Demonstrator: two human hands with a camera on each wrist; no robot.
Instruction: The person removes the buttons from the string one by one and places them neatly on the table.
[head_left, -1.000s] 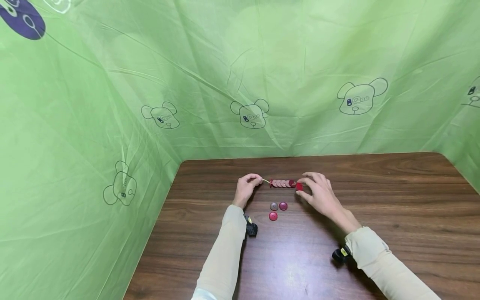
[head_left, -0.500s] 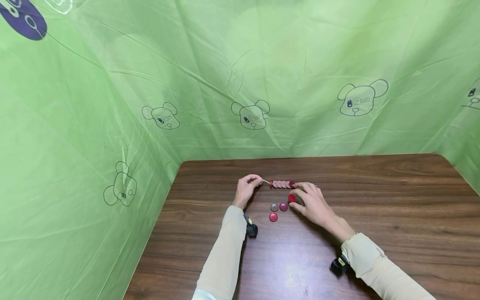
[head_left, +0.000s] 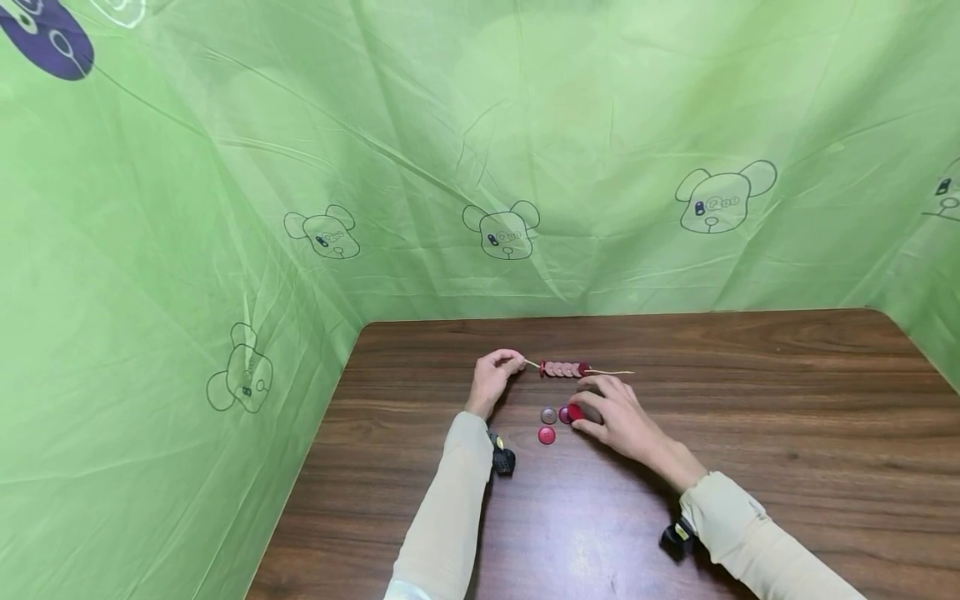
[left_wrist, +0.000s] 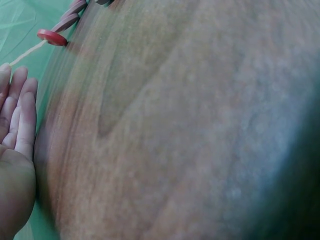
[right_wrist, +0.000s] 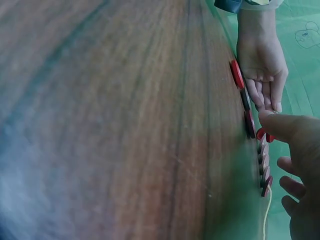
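My left hand (head_left: pixel 493 382) pinches one end of a thin pale cord (head_left: pixel 611 372) between thumb and fingertips. Several buttons are strung on that cord: a red one at the left end, a row of overlapping pink buttons (head_left: pixel 562 369), and a dark red button (head_left: pixel 583 369) at the right. The cord's other end trails loose to the right. In my right hand (head_left: pixel 618 421), thumb and fingers pinch a red round button (head_left: pixel 575 412) by its edge. It partly covers a purple button (head_left: pixel 565 415) on the table in the head view.
Beside the purple button lie a grey button (head_left: pixel 549 415) and a pinkish-red button (head_left: pixel 547 435), flat on the brown wooden table (head_left: pixel 787 433). Green cloth (head_left: pixel 420 167) printed with bear faces hangs behind and to the left of the table.
My right hand has moved from the cord toward me and slightly left, carrying the red button to the loose ones. The cord's right end now lies uncovered. My left hand has stayed put.
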